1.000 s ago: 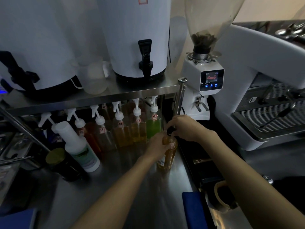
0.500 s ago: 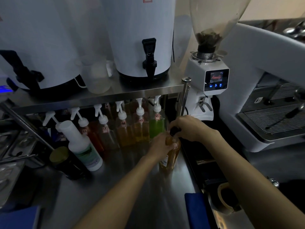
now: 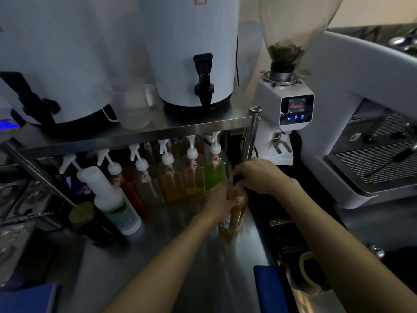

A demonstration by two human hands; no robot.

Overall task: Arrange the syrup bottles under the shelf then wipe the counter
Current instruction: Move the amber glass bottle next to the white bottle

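Between both hands, amber bottle [image 3: 234, 213] (upright); left hand [image 3: 220, 199] grips body; right hand [image 3: 259, 175] its cap.

Café bar, coffee grinder [image 3: 291, 114], espresso machine [image 3: 365, 109], pump syrup bottles [image 3: 191, 175], white drink urns [image 3: 191, 48]

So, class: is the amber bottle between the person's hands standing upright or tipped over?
Upright. The amber bottle stands with its base on the counter, left hand around its shoulder, right hand over its cap.
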